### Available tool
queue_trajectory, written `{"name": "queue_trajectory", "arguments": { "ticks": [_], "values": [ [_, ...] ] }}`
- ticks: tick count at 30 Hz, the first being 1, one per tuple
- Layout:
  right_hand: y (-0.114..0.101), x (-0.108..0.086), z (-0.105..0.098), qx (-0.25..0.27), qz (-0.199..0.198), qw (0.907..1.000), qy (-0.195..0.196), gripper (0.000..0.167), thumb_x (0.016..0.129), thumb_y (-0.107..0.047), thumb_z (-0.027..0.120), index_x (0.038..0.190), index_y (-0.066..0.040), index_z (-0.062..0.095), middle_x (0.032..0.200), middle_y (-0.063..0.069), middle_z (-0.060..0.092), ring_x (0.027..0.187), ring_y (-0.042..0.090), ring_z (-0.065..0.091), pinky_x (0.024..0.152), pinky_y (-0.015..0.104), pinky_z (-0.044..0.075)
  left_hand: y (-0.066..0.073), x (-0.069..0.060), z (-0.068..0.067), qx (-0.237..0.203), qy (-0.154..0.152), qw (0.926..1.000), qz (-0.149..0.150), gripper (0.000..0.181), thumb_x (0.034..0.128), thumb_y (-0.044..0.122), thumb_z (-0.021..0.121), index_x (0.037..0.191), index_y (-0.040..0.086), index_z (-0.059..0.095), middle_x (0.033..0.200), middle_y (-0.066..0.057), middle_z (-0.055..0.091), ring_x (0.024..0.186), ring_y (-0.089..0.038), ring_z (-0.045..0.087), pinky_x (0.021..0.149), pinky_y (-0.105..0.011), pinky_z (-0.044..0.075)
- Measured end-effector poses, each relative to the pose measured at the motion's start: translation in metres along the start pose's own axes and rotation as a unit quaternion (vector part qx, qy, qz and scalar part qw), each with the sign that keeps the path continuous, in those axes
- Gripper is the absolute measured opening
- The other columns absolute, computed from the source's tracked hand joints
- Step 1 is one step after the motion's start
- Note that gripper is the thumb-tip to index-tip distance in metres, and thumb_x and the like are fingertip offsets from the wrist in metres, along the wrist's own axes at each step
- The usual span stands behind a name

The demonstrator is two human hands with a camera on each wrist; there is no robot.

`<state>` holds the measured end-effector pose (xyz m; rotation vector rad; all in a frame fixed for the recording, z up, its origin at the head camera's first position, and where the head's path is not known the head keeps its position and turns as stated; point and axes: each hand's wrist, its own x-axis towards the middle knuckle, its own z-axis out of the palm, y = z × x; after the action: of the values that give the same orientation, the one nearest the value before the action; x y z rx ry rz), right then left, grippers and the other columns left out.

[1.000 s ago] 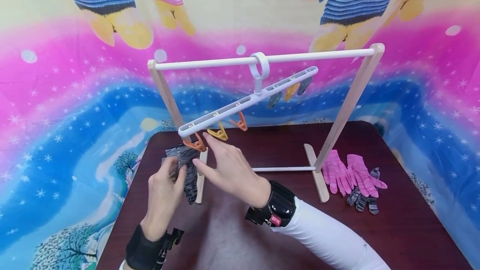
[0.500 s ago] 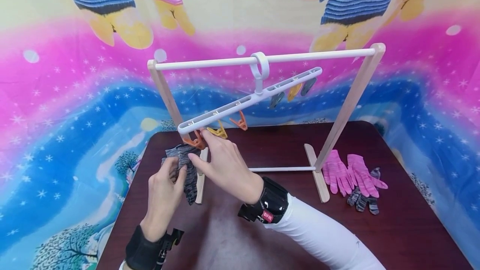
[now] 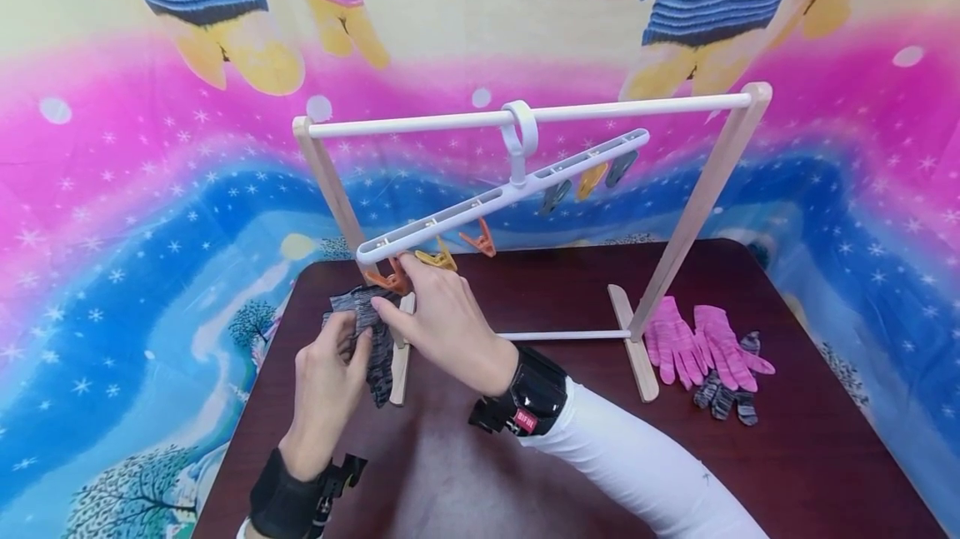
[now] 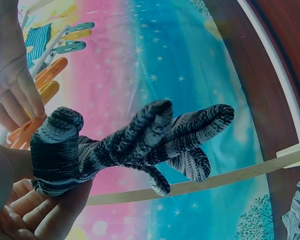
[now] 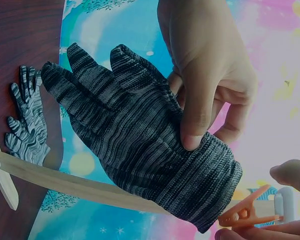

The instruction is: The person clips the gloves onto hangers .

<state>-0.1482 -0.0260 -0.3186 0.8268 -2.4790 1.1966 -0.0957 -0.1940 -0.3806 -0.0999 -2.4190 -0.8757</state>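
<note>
A dark grey striped glove (image 3: 360,303) hangs at the rack's left side, pinched near its cuff by my left hand (image 3: 327,381). In the right wrist view, the thumb lies on the knitted glove (image 5: 140,135), and the cuff's edge is beside an orange clip (image 5: 247,210). My right hand (image 3: 450,322) reaches to the hanger's near left end; its fingers touch that orange clip (image 3: 392,276) from one side while the thumb stands apart. The white hanger (image 3: 465,214) hangs aslant from the rod, with yellow, orange and grey-green clips along it.
A wooden rack with a white top rod (image 3: 637,109) stands on the dark red table (image 3: 555,289). Pink gloves (image 3: 723,347) lie over a grey one at right. Another grey striped glove (image 5: 30,120) lies on the table in the right wrist view.
My right hand has moved slightly left and up against the end clip. The hanger has turned a little, its far end shifting right. My left hand holds the glove in about the same place.
</note>
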Motion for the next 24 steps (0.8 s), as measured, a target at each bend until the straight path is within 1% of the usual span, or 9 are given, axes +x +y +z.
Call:
{"name": "queue_trajectory", "arguments": {
  "ticks": [4, 7, 10, 14, 17, 21, 24],
  "values": [
    [0.0017, 0.0018, 0.0014, -0.002, -0.002, 1.0000, 0.009, 0.028, 0.092, -0.031, 0.075, 0.106, -0.010, 0.062, 0.076, -0.001, 0.061, 0.062, 0.009, 0.049, 0.055, 0.020, 0.037, 0.0008, 0.0011, 0.0007, 0.000, -0.003, 1.0000, -0.005, 0.024, 0.0928, 0.002, 0.070, 0.115, -0.005, 0.064, 0.108, -0.027, 0.074, 0.091, -0.038, 0.076, 0.077, -0.051, 0.059],
    [0.0023, 0.0024, 0.0026, 0.000, -0.004, 0.9999, 0.016, 0.027, 0.091, -0.031, 0.076, 0.100, -0.010, 0.061, 0.075, -0.001, 0.058, 0.062, 0.011, 0.047, 0.055, 0.021, 0.034, 0.0010, 0.0009, 0.0008, 0.001, -0.005, 1.0000, -0.007, 0.025, 0.0927, 0.002, 0.070, 0.115, -0.005, 0.064, 0.108, -0.027, 0.074, 0.091, -0.038, 0.076, 0.077, -0.051, 0.059],
    [0.0021, 0.0028, 0.0035, -0.002, -0.011, 0.9997, 0.023, 0.028, 0.090, -0.032, 0.078, 0.100, -0.011, 0.062, 0.074, -0.001, 0.056, 0.063, 0.011, 0.046, 0.056, 0.021, 0.032, 0.0006, 0.0002, 0.0010, 0.004, -0.005, 1.0000, -0.006, 0.024, 0.0924, 0.001, 0.070, 0.115, -0.006, 0.064, 0.106, -0.027, 0.074, 0.090, -0.038, 0.076, 0.076, -0.051, 0.059],
    [0.0008, 0.0035, 0.0047, -0.008, -0.025, 0.9990, 0.035, 0.030, 0.089, -0.033, 0.079, 0.105, -0.013, 0.064, 0.078, -0.003, 0.058, 0.069, 0.009, 0.049, 0.059, 0.021, 0.035, -0.0001, -0.0008, 0.0016, 0.004, -0.004, 1.0000, -0.003, 0.022, 0.0928, 0.001, 0.069, 0.113, -0.005, 0.064, 0.103, -0.026, 0.075, 0.087, -0.037, 0.076, 0.075, -0.051, 0.060],
    [0.0004, 0.0039, 0.0048, -0.006, -0.033, 0.9986, 0.041, 0.031, 0.088, -0.032, 0.079, 0.109, -0.014, 0.066, 0.080, -0.005, 0.058, 0.069, 0.009, 0.049, 0.059, 0.020, 0.035, -0.0011, -0.0013, 0.0026, 0.004, -0.004, 1.0000, -0.003, 0.020, 0.0937, 0.002, 0.068, 0.113, -0.003, 0.065, 0.102, -0.025, 0.076, 0.086, -0.036, 0.076, 0.075, -0.050, 0.060],
    [0.0005, 0.0045, 0.0038, -0.003, -0.037, 0.9983, 0.045, 0.027, 0.088, -0.031, 0.079, 0.100, -0.013, 0.064, 0.075, -0.005, 0.053, 0.064, 0.009, 0.045, 0.058, 0.020, 0.031, -0.0037, -0.0020, 0.0041, 0.005, -0.008, 0.9999, -0.008, 0.021, 0.0941, 0.002, 0.068, 0.114, -0.003, 0.065, 0.104, -0.025, 0.075, 0.088, -0.036, 0.076, 0.076, -0.051, 0.060],
    [0.0007, 0.0054, 0.0027, -0.010, -0.039, 0.9980, 0.048, 0.025, 0.089, -0.032, 0.079, 0.094, -0.014, 0.062, 0.072, -0.005, 0.050, 0.062, 0.008, 0.043, 0.057, 0.019, 0.030, -0.0056, -0.0024, 0.0050, 0.001, -0.012, 0.9998, -0.013, 0.021, 0.0943, 0.002, 0.067, 0.115, -0.003, 0.065, 0.106, -0.026, 0.075, 0.090, -0.037, 0.076, 0.077, -0.051, 0.060]
  ]
}}
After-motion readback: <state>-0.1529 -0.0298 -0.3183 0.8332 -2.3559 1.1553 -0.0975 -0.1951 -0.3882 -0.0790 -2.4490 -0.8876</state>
